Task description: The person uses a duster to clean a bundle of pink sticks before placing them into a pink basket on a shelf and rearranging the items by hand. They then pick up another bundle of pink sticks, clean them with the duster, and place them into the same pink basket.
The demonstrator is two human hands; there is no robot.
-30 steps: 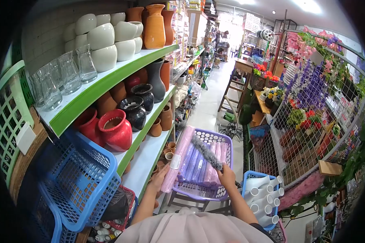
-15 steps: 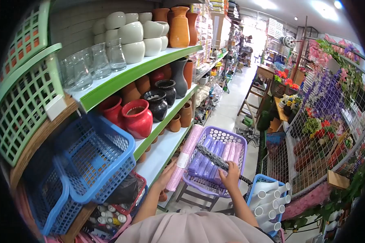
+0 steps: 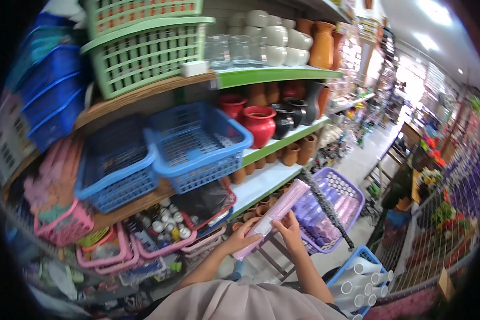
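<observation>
Both my hands are on a long pink roll [image 3: 286, 201] with a white label round its middle; it slants up and away from me. My left hand [image 3: 244, 238] is closed round its lower part. At the label's other side, my right hand [image 3: 289, 232] grips it with thumb and fingers. Just beyond, a purple basket [image 3: 357, 198] holds several purple and pink packs [image 3: 325, 208] lying side by side. Across the basket's left part lies a grey fuzzy stick [image 3: 325, 204] with a dark handle, touched by neither hand.
Left are blue baskets [image 3: 197, 169], a green basket [image 3: 144, 56] and pink trays [image 3: 165, 250] of bottles. Shelves carry red vases [image 3: 258, 126], glass vases [image 3: 240, 50] and white pots [image 3: 274, 36]. A blue basket [image 3: 333, 277] of white tubes [image 3: 357, 288] stands right.
My right hand has let go of the grey fuzzy stick and taken hold of the pink roll. The view has swung left, bringing more shelving into sight.
</observation>
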